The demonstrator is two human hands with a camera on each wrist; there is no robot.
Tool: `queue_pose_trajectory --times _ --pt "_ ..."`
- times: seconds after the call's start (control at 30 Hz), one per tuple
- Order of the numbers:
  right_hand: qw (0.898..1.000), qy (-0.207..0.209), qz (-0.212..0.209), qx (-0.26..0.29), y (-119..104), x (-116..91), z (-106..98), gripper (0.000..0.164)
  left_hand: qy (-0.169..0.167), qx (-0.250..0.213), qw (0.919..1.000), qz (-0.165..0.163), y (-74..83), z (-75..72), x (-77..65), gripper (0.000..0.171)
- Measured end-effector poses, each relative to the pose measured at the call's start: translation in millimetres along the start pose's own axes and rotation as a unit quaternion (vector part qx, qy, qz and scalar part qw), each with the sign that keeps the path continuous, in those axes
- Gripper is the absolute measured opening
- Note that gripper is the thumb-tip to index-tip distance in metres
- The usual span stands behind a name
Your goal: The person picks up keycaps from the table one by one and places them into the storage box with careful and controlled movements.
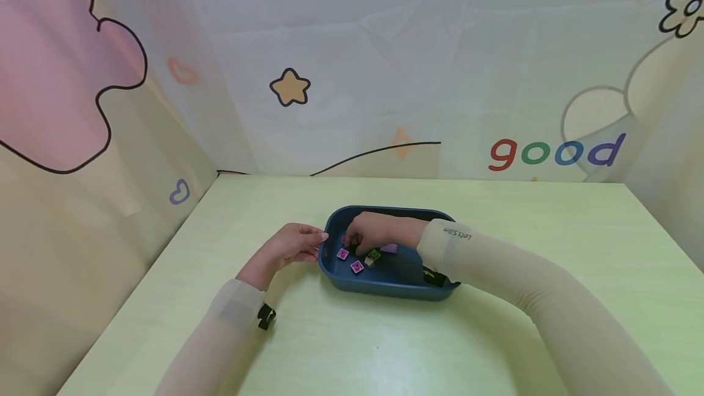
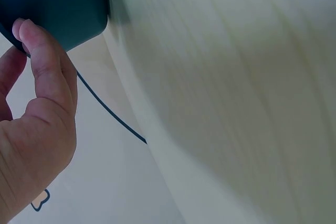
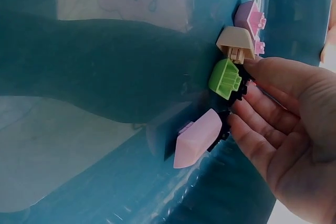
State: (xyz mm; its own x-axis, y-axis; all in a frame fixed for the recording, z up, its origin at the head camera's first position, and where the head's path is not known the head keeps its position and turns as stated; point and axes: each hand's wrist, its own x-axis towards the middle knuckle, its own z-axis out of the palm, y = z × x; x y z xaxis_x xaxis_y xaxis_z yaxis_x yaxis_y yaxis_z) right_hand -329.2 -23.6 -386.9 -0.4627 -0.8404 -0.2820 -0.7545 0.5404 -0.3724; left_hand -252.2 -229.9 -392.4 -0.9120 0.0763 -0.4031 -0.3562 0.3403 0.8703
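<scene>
A dark blue oval tub (image 1: 379, 288) stands on the table with several keycaps inside. My left hand (image 1: 297, 243) holds the tub's left end, thumb at the rim and fingers against the outer wall. My right hand (image 1: 374, 231) reaches down into the tub, fingertips among the keycaps. In the right wrist view its thumb lies by a beige keycap (image 3: 236, 43) and a green keycap (image 3: 224, 78). Black keycaps (image 3: 222, 129) sit right at the fingertips; I cannot tell whether they are gripped. Close by lie a pink keycap (image 3: 248, 15) and a long light pink keycap (image 3: 197, 139).
The pale green table (image 1: 341, 347) meets a printed cloth backdrop (image 1: 352, 78) behind the tub. A small black device (image 1: 266, 316) is worn at the left cuff. A black piece (image 1: 434, 277) shows under the right cuff, over the tub's right end.
</scene>
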Motion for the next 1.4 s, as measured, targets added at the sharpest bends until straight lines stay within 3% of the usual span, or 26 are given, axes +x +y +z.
queue_pose_trajectory --times 0.5,0.83,1.13,1.4 --pt "1.0 0.002 -0.005 -0.011 -3 -5 -5 0.028 -0.009 -0.007 0.9999 0.01 -0.5 0.4 0.4 0.038" --pt "1.0 0.02 0.01 -0.009 -4 -17 -23 0.026 -0.002 0.006 1.0 0.005 -0.1 0.6 -0.5 0.038" --pt "0.998 0.061 -0.004 -0.017 -10 -54 -57 0.026 -0.004 0.004 1.0 0.008 0.3 0.0 -0.2 0.037" --pt "0.994 0.106 0.0 -0.005 -12 -97 -74 0.025 -0.01 0.005 0.9998 0.016 0.9 1.8 -1.8 0.037"
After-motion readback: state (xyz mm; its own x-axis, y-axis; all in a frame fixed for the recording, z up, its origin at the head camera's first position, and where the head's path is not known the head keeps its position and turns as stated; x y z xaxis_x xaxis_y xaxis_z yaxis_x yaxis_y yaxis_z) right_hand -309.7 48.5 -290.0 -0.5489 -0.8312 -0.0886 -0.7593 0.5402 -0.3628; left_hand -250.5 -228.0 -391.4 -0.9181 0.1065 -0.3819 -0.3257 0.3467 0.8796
